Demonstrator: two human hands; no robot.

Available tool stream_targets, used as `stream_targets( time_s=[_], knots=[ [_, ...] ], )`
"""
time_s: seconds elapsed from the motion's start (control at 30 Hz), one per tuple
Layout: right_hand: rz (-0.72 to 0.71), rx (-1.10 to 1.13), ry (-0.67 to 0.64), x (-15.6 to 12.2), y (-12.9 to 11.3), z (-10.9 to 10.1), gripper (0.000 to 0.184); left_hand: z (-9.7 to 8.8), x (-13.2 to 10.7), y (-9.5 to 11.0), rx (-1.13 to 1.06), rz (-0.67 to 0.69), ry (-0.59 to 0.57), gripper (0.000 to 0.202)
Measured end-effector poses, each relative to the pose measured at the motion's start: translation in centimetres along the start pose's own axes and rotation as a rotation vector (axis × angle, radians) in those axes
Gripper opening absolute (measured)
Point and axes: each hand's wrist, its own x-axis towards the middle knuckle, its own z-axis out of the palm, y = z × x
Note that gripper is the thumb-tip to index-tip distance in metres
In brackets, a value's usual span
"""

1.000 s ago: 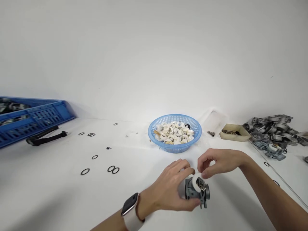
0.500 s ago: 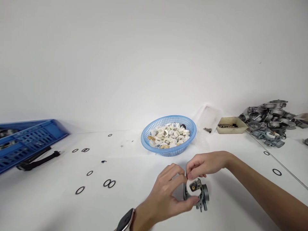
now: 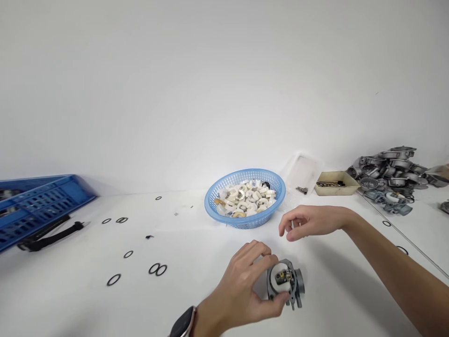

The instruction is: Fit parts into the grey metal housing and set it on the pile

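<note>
Several black rubber rings [image 3: 154,269] lie loose on the white table [image 3: 87,309], in front of a blue crate [image 3: 38,201] at the far left. Near the middle stands a blue basket [image 3: 245,219] full of white ring-shaped pieces. In front of it the left hand [image 3: 242,285] clasps a grey metal carburetor body [image 3: 285,283] that rests on the table, thumb and fingers closed around its side; a white ring sits in its round opening. To do this well, I judge that the body must be held steady and the ring seated flat. The right hand [image 3: 308,222] hovers above and behind it, fingers loosely curled, holding nothing. A beige tray [image 3: 336,183] and a heap of grey metal parts [image 3: 389,175] are at the right. No writing or brand can be read.
</note>
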Motion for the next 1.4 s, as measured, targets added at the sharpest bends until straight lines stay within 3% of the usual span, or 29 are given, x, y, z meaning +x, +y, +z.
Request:
stream_targets(
  time_s=[0.1,0.27,0.37,0.47,0.63,0.77,0.93,1.13,1.3,1.4],
  knots=[
    [0.059,-0.075,0.121,-1.2,1.3,-1.7,0.040,0.0,0.0,0.1,-0.008,-0.006,0.001,0.025],
    [0.418,-0.538,0.590,-3.2,6.4,-5.0,0.037,0.1,0.0,0.4,-0.029,-0.056,-0.018,0.025],
    [0.538,-0.680,0.691,-2.9,9.2,-6.3,0.029,0.1,0.0,0.5,-0.024,-0.090,-0.041,0.029],
    [0.541,-0.786,0.681,-0.6,10.5,-6.8,0.029,0.4,-0.1,0.4,-0.027,-0.114,-0.042,0.034],
    [0.444,-0.956,0.526,4.0,10.5,-7.4,0.024,0.7,-0.4,0.0,-0.009,-0.108,-0.051,0.047],
    [0.459,-1.051,0.429,5.7,10.7,-7.6,0.013,0.7,-0.5,0.0,0.008,-0.111,-0.070,0.046],
    [0.516,-1.120,0.414,6.1,10.9,-7.5,0.022,0.8,-0.5,0.0,0.033,-0.094,-0.103,0.046],
    [0.523,-1.109,0.438,6.3,11.2,-7.7,0.025,0.8,-0.5,0.3,0.041,-0.049,-0.056,0.049],
    [0.481,-1.036,0.489,6.0,11.2,-8.0,0.015,0.6,-0.3,0.5,0.052,-0.068,-0.044,0.048],
    [0.423,-0.933,0.560,5.3,10.5,-8.5,0.024,0.5,-0.1,0.4,0.050,-0.077,-0.033,0.045]
  ],
)
